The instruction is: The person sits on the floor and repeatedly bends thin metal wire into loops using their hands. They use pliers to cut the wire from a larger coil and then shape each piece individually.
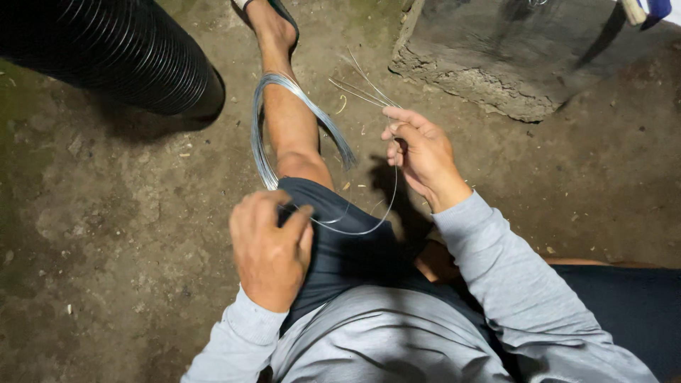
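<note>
Between our hands a single wire strand (369, 228) sags in a loop over our knee, drawn off the wire coil (264, 152) around our shin. Our left hand (271, 250) pinches one end, our right hand (420, 154) the other, well apart. Fingertip grip stays hidden; black corrugated pipe (113, 50) cut off.

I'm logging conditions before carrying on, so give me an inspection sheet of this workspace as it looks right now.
Surface: bare dirt floor, patchy and littered with small chips.
Job's things: coil of thin grey wire looped around the person's lower leg; single wire strand curving between both hands.
Clutter: loose wire ends on the ground beyond the right hand.
Hands: left hand on the knee, pinching the strand; right hand pinching its other end.
Cables: nothing seen besides the wire.
Surroundings: black corrugated pipe upper left; rough concrete block upper right.
</note>
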